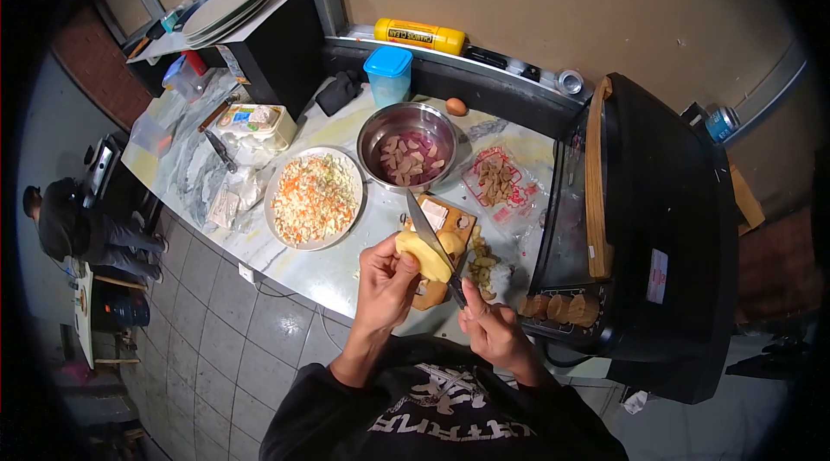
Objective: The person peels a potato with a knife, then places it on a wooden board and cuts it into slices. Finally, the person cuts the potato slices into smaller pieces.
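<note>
Marble-look counter (522, 141) w/ L hand (385, 282) angled inward round yellow veg (422, 257), R hand (491, 329) lower, tight round knife handle (457, 290)

My top (510, 409): black, plain dark cloth, loose, with soft creases across the front.
My left sleeve (298, 405): long, the same black, wide, ending on the forearm short of the wrist.
My right sleeve (571, 413): black too, its edge on the forearm, roomy like the other; that makes 2 alike.
Print (445, 386): pale grey-white, 1 jagged, figure-like emblem, just above the lettering as I look down.
Lettering (467, 431): 1 wide, curved row of pale block capitals; A, T and N seem to show, the rest too distorted to read.
My left hand (385, 284) and right hand (494, 329): bare, wrists included.
</note>
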The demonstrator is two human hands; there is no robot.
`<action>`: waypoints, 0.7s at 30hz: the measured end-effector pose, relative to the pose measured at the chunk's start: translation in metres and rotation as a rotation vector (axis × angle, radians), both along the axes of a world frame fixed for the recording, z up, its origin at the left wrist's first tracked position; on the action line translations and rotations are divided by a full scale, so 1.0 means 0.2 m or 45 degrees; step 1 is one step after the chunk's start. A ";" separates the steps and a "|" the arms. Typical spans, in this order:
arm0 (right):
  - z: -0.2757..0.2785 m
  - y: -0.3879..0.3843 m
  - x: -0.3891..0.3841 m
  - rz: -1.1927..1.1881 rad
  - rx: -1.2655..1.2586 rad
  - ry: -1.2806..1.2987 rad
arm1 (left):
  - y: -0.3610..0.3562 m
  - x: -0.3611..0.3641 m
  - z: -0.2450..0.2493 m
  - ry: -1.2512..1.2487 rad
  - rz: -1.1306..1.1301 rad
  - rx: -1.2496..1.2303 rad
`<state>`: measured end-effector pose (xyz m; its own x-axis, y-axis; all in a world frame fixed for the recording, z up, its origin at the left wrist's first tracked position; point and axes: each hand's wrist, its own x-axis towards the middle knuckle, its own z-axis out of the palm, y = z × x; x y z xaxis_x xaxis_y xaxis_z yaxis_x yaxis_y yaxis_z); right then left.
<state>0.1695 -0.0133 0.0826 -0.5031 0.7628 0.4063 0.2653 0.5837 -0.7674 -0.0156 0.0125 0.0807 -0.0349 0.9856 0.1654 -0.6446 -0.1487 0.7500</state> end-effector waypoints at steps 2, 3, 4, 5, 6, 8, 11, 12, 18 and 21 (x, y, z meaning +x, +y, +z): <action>0.00 0.00 0.01 0.008 0.009 -0.008 | 0.01 -0.04 0.00 0.065 0.013 -0.019; 0.00 0.00 0.01 0.016 0.015 -0.017 | 0.01 -0.06 0.02 0.184 0.007 -0.006; 0.01 0.00 0.01 0.018 0.017 -0.016 | 0.02 -0.08 0.03 0.302 0.003 0.009; 0.01 0.00 0.01 0.028 0.001 -0.015 | 0.02 -0.11 0.02 0.367 -0.009 0.018; 0.01 0.00 0.01 0.038 -0.014 -0.014 | 0.03 -0.13 0.04 0.367 -0.008 0.019; 0.02 -0.01 0.02 0.044 -0.014 -0.067 | 0.02 -0.16 0.11 0.512 -0.030 0.067; 0.02 -0.03 0.03 0.026 -0.016 -0.114 | 0.03 -0.18 0.14 0.599 -0.062 0.083; 0.02 -0.03 0.02 0.006 -0.015 -0.107 | 0.03 -0.18 0.13 0.601 -0.061 0.086; -0.02 -0.02 -0.02 -0.043 -0.013 0.090 | 0.02 -0.02 0.05 0.115 0.014 -0.011; -0.02 -0.02 -0.04 -0.092 0.008 0.078 | -0.01 0.07 0.00 -0.202 0.102 -0.193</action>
